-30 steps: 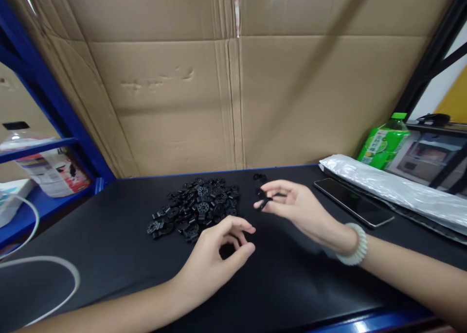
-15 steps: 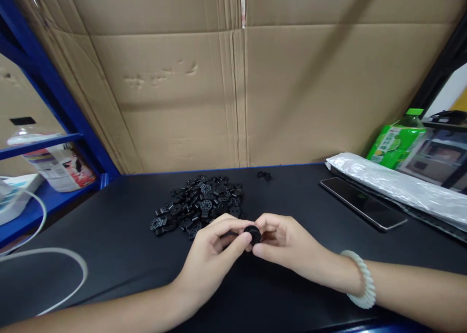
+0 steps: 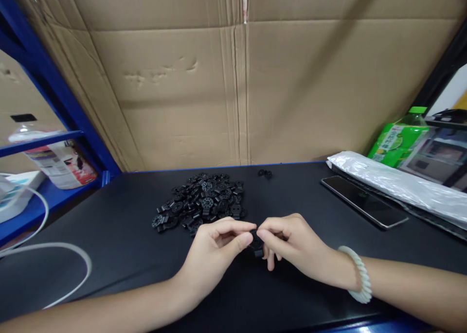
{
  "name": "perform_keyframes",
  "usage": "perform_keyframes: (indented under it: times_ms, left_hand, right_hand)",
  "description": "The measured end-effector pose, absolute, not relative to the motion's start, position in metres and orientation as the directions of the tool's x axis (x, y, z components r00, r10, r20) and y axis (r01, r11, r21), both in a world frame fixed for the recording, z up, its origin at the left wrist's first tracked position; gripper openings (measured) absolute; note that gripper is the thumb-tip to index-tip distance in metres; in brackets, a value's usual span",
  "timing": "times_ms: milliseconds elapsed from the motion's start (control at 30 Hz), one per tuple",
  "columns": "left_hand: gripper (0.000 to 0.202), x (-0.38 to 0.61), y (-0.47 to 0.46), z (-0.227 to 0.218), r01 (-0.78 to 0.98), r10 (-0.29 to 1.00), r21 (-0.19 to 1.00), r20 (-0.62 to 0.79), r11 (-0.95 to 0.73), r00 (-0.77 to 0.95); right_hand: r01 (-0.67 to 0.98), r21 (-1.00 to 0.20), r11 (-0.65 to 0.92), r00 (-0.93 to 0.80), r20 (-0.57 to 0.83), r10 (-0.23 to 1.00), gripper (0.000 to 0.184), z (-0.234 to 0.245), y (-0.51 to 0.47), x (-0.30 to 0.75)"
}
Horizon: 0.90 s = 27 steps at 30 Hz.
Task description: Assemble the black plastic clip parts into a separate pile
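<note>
My left hand (image 3: 215, 253) and my right hand (image 3: 292, 245) meet above the black tabletop (image 3: 109, 240), both pinching a small black plastic part (image 3: 255, 240) between thumb and fingertips. Most of the part is hidden by the fingers. Just beyond the hands lies a pile of several black round perforated parts (image 3: 200, 207). A white beaded bracelet (image 3: 359, 274) circles my right wrist.
Two loose black parts (image 3: 264, 173) lie near the table's back edge. A phone (image 3: 364, 207), a silvery plastic bag (image 3: 401, 184) and a green bottle (image 3: 397, 138) are at the right. Cardboard (image 3: 233, 90) forms the back wall. A white cable (image 3: 65, 260) and blue shelving (image 3: 40, 143) are at the left.
My right hand came back from beyond the pile toward me and met my left hand. Both now pinch the small black part together, slightly lower than half a second ago.
</note>
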<state>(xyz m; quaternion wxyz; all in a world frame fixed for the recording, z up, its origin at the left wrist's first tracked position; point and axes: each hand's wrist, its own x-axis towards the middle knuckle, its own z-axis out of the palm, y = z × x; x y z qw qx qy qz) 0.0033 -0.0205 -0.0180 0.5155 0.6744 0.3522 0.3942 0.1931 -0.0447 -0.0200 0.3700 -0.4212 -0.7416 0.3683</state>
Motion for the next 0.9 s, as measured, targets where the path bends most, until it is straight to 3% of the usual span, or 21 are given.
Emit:
perform_keyframes:
  times_ms: [400, 500, 667, 800, 900]
  left_hand:
    - [0.014, 0.005, -0.028, -0.012, 0.018, 0.879, 0.992, 0.1, -0.122, 0.467]
    - [0.015, 0.003, -0.025, -0.006, 0.079, 0.87, 0.97, 0.169, -0.23, 0.463]
    - [0.016, -0.017, 0.006, 0.022, 0.332, 0.78, 0.705, 0.562, -0.626, 0.277]
    - [0.018, -0.039, 0.045, 0.035, 0.64, 0.775, 0.499, 0.576, -0.585, 0.26]
    - [0.021, -0.045, 0.058, 0.031, 0.681, 0.753, 0.43, 0.596, -0.593, 0.28]
  right_hand:
    - [0.376, -0.834, 0.404, -0.378, 0.26, 0.889, 0.03, -0.022, -0.048, 0.19]
    - [0.313, -0.874, 0.372, -0.438, 0.215, 0.873, 0.03, -0.022, -0.044, 0.192]
    - [0.217, -0.935, 0.28, -0.423, 0.169, 0.89, 0.031, -0.025, -0.038, 0.196]
    - [0.213, -0.943, 0.257, -0.405, 0.154, 0.901, 0.034, -0.026, -0.037, 0.198]
    - [0.291, -0.895, 0.338, -0.378, 0.217, 0.9, 0.033, -0.025, -0.03, 0.205]
